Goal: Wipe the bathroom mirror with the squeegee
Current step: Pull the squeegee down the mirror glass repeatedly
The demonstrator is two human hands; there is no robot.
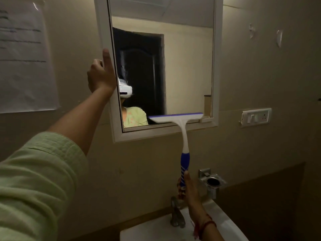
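The white-framed bathroom mirror hangs on the wall ahead. My left hand grips the mirror's left frame edge, thumb pointing up along the frame. My right hand is closed around the blue lower grip of the squeegee. The squeegee stands upright, its white head with a blue blade lying across the glass at the mirror's bottom right, just above the lower frame. Faint streaks show on the glass near the left side.
A white sink with a metal tap sits below. A chrome holder is fixed to the wall right of my right hand. A switch plate is right of the mirror, a paper notice left.
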